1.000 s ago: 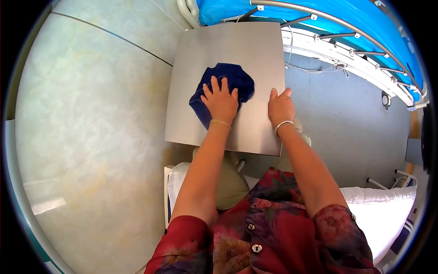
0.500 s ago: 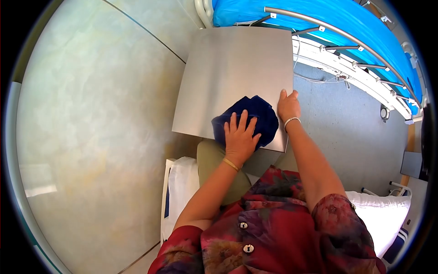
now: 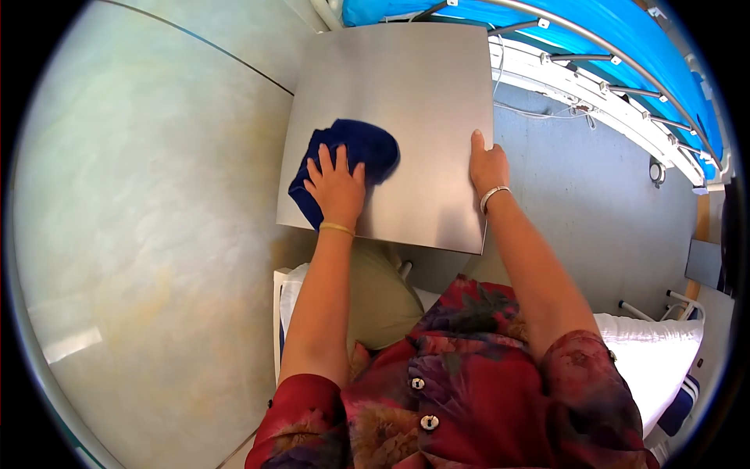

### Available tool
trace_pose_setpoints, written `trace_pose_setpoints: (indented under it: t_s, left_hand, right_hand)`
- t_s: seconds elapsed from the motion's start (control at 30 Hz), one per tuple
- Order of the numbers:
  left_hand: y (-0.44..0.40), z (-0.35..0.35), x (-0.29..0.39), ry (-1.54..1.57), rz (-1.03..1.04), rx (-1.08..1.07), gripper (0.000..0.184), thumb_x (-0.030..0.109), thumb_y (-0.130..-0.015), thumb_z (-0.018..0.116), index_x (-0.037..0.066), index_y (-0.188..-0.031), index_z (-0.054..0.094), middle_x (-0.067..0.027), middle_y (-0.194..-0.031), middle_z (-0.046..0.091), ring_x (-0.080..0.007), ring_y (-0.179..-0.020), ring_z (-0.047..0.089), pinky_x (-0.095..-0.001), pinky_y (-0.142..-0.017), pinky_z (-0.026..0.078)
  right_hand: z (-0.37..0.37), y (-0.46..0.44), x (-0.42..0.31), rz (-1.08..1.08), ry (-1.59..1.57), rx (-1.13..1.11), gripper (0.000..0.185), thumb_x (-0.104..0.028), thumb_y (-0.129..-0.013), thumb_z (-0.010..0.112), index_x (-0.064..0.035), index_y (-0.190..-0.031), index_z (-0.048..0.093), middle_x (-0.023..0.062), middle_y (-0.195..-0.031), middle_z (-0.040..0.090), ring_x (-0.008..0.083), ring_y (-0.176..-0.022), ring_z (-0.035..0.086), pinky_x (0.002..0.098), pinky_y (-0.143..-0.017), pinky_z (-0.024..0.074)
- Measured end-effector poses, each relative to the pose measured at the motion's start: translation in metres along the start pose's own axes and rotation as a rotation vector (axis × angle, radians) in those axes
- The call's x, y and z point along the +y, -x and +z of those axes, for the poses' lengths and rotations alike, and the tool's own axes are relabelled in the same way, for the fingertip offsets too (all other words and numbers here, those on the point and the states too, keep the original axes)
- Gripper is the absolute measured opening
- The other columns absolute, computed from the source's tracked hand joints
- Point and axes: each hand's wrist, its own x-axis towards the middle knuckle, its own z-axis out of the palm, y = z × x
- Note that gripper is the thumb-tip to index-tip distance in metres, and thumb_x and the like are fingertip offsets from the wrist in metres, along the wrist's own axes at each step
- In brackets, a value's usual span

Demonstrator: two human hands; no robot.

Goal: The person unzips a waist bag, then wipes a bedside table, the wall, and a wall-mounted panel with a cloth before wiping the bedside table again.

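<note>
A dark blue cloth [image 3: 375,148] lies bunched on the left part of a brushed-metal top [image 3: 414,86], which looks like a bedside cabinet or small table. My left hand [image 3: 337,190] rests flat on the cloth, fingers spread and palm down, near the top's left front corner. On the opposite side, my right hand [image 3: 490,166] grips the right edge of the metal top. Its thumb points forward along the edge, and the other fingers curl out of sight. A dull reflection shows on the metal near the front right corner.
A bed with a blue cover [image 3: 609,31] and a curved metal side rail [image 3: 582,17] stands beyond the top at the right. A pale wall panel [image 3: 156,195] runs along the left. White bedding [image 3: 656,352] lies behind my right arm. Cables [image 3: 547,113] hang near the bed frame.
My left hand has slid the blue cloth from the front right part of the metal top to its left side. My right hand stays on the right edge. The view has shifted slightly.
</note>
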Motion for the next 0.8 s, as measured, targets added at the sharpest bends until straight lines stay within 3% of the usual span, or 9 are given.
trace_pose_setpoints:
  t_s: [0.23, 0.53, 0.8]
  left_hand:
    - [-0.075, 0.028, 0.035, 0.082, 0.068, 0.098, 0.047, 0.04, -0.082, 0.053, 0.016, -0.122, 0.047, -0.0124, -0.134, 0.035, -0.0424, -0.121, 0.031, -0.0607, -0.091, 0.028]
    - [-0.159, 0.052, 0.084, 0.106, 0.162, 0.13, 0.049, 0.045, -0.085, 0.046, 0.019, -0.127, 0.044, -0.0095, -0.136, 0.034, -0.0424, -0.121, 0.031, -0.0615, -0.092, 0.027]
    - [-0.162, 0.048, 0.128, 0.192, 0.215, 0.175, 0.045, 0.041, -0.082, 0.052, 0.019, -0.121, 0.048, -0.0079, -0.13, 0.037, -0.0403, -0.12, 0.031, -0.0619, -0.091, 0.026]
  right_hand:
    - [-0.001, -0.004, 0.0, 0.011, -0.009, -0.092, 0.071, -0.055, -0.085, 0.037, 0.0111, -0.109, 0.049, 0.0286, -0.105, 0.055, 0.0392, -0.101, 0.053, 0.0417, -0.086, 0.0418]
    - [0.001, -0.003, 0.001, -0.032, -0.007, -0.033, 0.068, -0.052, -0.086, 0.04, 0.0122, -0.106, 0.049, 0.0298, -0.098, 0.056, 0.0417, -0.095, 0.054, 0.0421, -0.082, 0.0436]
    - [0.012, -0.009, 0.011, -0.024, -0.078, -0.018, 0.066, -0.052, -0.086, 0.041, 0.0114, -0.105, 0.049, 0.0294, -0.099, 0.056, 0.0412, -0.096, 0.054, 0.0417, -0.082, 0.0437]
